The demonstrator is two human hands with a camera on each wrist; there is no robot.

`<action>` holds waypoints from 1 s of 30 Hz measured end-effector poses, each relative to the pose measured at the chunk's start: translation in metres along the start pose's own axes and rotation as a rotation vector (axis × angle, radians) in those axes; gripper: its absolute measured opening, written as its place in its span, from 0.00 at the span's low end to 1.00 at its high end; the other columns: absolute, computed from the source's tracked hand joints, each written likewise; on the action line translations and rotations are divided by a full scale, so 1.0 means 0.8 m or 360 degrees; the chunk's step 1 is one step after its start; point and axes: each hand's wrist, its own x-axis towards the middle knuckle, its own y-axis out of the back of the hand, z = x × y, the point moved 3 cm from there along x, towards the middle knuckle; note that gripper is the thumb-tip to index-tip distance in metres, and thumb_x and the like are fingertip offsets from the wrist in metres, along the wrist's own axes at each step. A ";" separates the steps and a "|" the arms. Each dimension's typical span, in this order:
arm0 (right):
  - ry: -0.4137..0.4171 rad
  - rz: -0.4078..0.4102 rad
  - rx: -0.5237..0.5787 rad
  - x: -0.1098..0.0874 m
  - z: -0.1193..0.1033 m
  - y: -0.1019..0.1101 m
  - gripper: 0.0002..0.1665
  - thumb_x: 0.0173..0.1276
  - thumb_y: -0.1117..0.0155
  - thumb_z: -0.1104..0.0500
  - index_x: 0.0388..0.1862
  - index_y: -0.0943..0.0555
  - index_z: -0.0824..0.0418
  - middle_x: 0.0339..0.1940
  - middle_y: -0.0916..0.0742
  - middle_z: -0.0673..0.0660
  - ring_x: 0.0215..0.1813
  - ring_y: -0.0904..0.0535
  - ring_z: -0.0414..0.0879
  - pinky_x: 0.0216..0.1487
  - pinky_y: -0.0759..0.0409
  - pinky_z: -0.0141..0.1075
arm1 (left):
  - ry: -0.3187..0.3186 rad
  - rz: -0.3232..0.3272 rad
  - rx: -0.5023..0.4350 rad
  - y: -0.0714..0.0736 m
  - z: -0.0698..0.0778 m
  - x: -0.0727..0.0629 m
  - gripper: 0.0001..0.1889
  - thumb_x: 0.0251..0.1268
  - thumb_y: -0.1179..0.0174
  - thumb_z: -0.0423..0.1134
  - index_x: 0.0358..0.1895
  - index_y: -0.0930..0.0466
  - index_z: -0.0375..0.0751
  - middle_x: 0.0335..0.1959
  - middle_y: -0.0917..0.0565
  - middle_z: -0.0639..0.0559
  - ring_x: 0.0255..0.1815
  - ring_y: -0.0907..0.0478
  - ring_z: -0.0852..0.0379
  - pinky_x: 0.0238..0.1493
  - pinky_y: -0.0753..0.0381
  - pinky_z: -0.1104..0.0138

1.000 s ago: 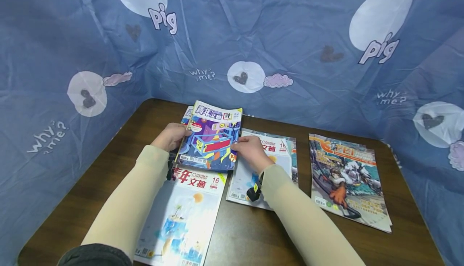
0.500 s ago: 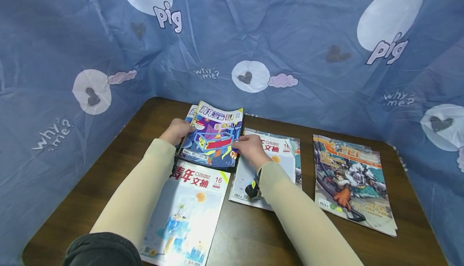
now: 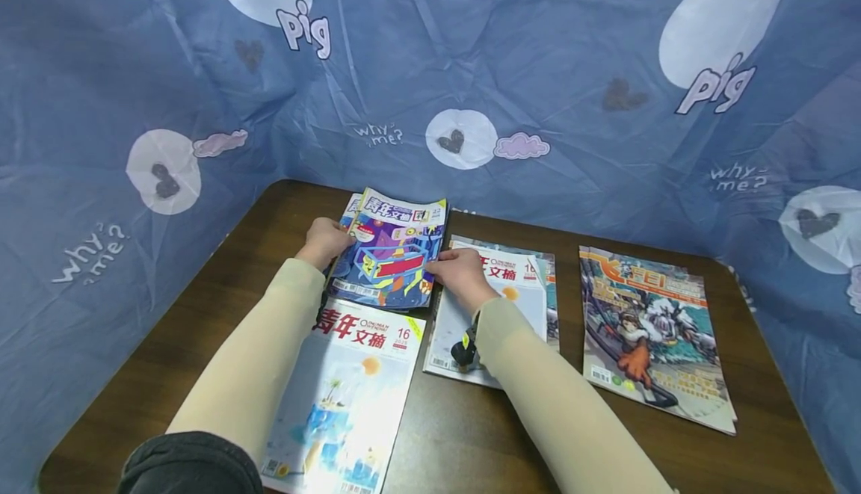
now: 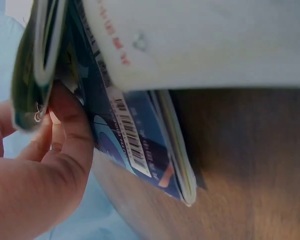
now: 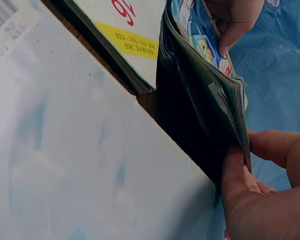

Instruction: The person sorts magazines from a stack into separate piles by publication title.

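Note:
A purple magazine [image 3: 393, 251] with a white title band is held between both hands at the back left of the table. My left hand [image 3: 326, 241] pinches its left edge; in the left wrist view the thumb and fingers of the left hand [image 4: 50, 160] close on the spine. My right hand [image 3: 463, 276] pinches the opposite edge, its thumb on the cover and fingers beneath, as the right hand [image 5: 265, 185] shows in the right wrist view. Under the purple magazine lies another magazine [image 4: 125, 130], its barcode showing, mostly hidden in the head view.
A white magazine [image 3: 343, 404] lies in front, under the left forearm. A second white magazine [image 3: 518, 307] rests on a teal one, partly below the right hand. Farther right is a small pile of comic magazines [image 3: 652, 337]. A blue printed cloth [image 3: 572, 53] hangs behind the brown table [image 3: 457, 434].
The purple magazine has come down slightly and its front edge has drawn back from the white magazine below it. Both hands keep their pinch on it.

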 end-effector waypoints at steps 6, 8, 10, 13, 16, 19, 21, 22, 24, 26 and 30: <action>0.0014 0.0018 0.0018 -0.004 -0.002 0.002 0.23 0.61 0.26 0.70 0.54 0.20 0.78 0.49 0.15 0.69 0.48 0.14 0.53 0.48 0.16 0.38 | 0.0045 0.0080 -0.0008 0.004 -0.004 -0.003 0.21 0.71 0.38 0.39 0.60 0.23 0.28 0.52 0.20 0.34 0.49 0.19 0.40 0.55 0.19 0.48; 0.0023 0.0034 -0.0033 -0.006 -0.003 0.004 0.23 0.61 0.25 0.69 0.54 0.19 0.77 0.48 0.15 0.68 0.48 0.15 0.52 0.48 0.16 0.38 | 0.0037 0.0105 -0.0006 0.006 -0.005 -0.005 0.20 0.71 0.38 0.39 0.58 0.22 0.28 0.51 0.20 0.34 0.48 0.19 0.40 0.54 0.19 0.48; 0.0043 0.0061 -0.0141 -0.009 -0.004 0.008 0.22 0.60 0.24 0.66 0.52 0.17 0.75 0.47 0.14 0.66 0.47 0.15 0.51 0.49 0.16 0.39 | 0.0026 0.0126 0.0003 0.009 -0.006 -0.008 0.20 0.69 0.38 0.39 0.57 0.21 0.28 0.50 0.20 0.34 0.48 0.19 0.40 0.54 0.18 0.48; 0.0093 0.0106 -0.0329 -0.011 -0.006 0.013 0.22 0.58 0.22 0.61 0.49 0.14 0.71 0.45 0.13 0.62 0.47 0.18 0.50 0.51 0.18 0.41 | 0.0002 0.0168 0.0034 0.013 -0.007 -0.012 0.18 0.68 0.40 0.39 0.53 0.19 0.28 0.48 0.19 0.35 0.47 0.21 0.41 0.54 0.19 0.48; 0.0108 0.0141 -0.0459 -0.013 -0.007 0.019 0.22 0.58 0.22 0.57 0.49 0.13 0.67 0.46 0.14 0.59 0.50 0.20 0.51 0.54 0.21 0.43 | -0.0027 0.0212 0.0065 0.018 -0.009 -0.014 0.17 0.66 0.42 0.39 0.50 0.18 0.28 0.48 0.19 0.35 0.48 0.23 0.41 0.55 0.20 0.47; 0.0074 0.0134 -0.0485 -0.014 -0.007 0.024 0.24 0.59 0.23 0.55 0.51 0.14 0.66 0.49 0.15 0.58 0.53 0.22 0.52 0.57 0.22 0.45 | -0.0046 0.0241 0.0066 0.019 -0.010 -0.016 0.17 0.66 0.41 0.40 0.49 0.17 0.28 0.48 0.19 0.35 0.48 0.24 0.41 0.55 0.21 0.48; 0.0046 0.0115 -0.0478 -0.015 -0.007 0.025 0.25 0.60 0.23 0.55 0.54 0.16 0.66 0.51 0.16 0.58 0.54 0.22 0.52 0.58 0.23 0.46 | -0.0039 0.0245 0.0021 0.018 -0.009 -0.018 0.18 0.67 0.41 0.41 0.51 0.17 0.29 0.49 0.20 0.35 0.49 0.24 0.42 0.56 0.21 0.48; 0.0040 0.0102 -0.0476 -0.016 -0.008 0.026 0.26 0.61 0.24 0.54 0.55 0.16 0.66 0.52 0.17 0.58 0.55 0.23 0.52 0.58 0.23 0.46 | -0.0036 0.0243 -0.0007 0.018 -0.008 -0.020 0.19 0.68 0.41 0.41 0.53 0.17 0.29 0.51 0.20 0.35 0.50 0.24 0.42 0.56 0.21 0.48; 0.0023 0.0077 -0.0460 -0.019 -0.009 0.028 0.28 0.62 0.24 0.53 0.58 0.17 0.65 0.54 0.18 0.57 0.56 0.23 0.51 0.59 0.23 0.47 | -0.0049 0.0259 -0.0052 0.017 -0.005 -0.025 0.21 0.68 0.41 0.42 0.56 0.18 0.29 0.53 0.20 0.35 0.52 0.24 0.41 0.57 0.21 0.48; 0.0023 0.0057 -0.0442 -0.022 -0.010 0.030 0.30 0.63 0.24 0.52 0.61 0.18 0.64 0.55 0.18 0.56 0.56 0.23 0.51 0.59 0.23 0.47 | -0.0066 0.0263 -0.0094 0.016 -0.001 -0.030 0.22 0.68 0.41 0.42 0.58 0.19 0.28 0.54 0.20 0.34 0.52 0.23 0.42 0.57 0.21 0.49; 0.0045 0.0029 -0.0379 -0.031 -0.011 0.036 0.31 0.64 0.25 0.51 0.63 0.20 0.63 0.53 0.17 0.55 0.55 0.21 0.49 0.57 0.21 0.47 | -0.0140 0.0256 -0.0135 0.009 0.011 -0.040 0.22 0.68 0.41 0.42 0.58 0.19 0.28 0.52 0.19 0.35 0.48 0.22 0.45 0.53 0.20 0.51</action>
